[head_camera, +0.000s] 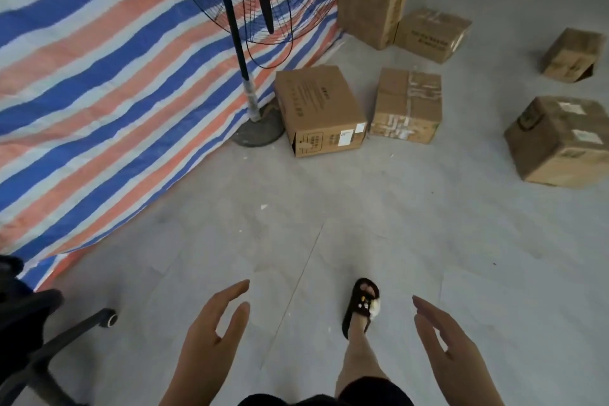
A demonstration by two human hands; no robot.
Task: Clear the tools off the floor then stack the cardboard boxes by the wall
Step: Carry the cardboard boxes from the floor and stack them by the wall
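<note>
Both hands are being held out low over the grey floor (428, 224), palms facing each other: the left hand (211, 336) and the right hand (451, 353) are released, fingers straight, nothing being grasped. 7 cardboard boxes are being shown scattered ahead; the nearest printed box (321, 110) is lying beside the fan base (258, 132) at the striped tarp (115, 92), a taped box (407, 105) just beside it
</note>
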